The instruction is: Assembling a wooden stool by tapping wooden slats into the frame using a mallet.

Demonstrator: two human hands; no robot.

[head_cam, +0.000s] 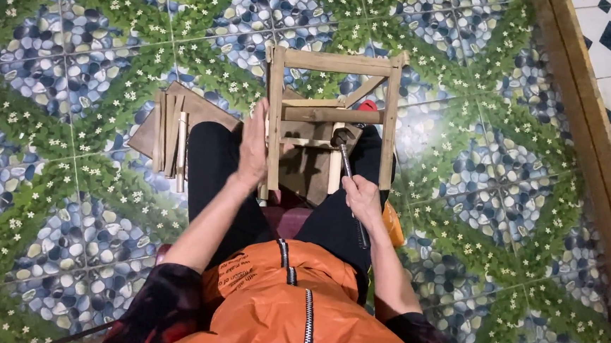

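At frame centre the wooden frame (333, 117) looks light, stiff and rickety; the left hand (254, 147) presses flat on its left post; the right hand (362, 196) grips a hammer (345, 156).

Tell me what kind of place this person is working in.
Probably a home floor used as a makeshift woodworking spot. The person sits low over a patterned tile floor, left hand steadying a wooden frame, right hand holding a hammer, with loose slats lying beside them.
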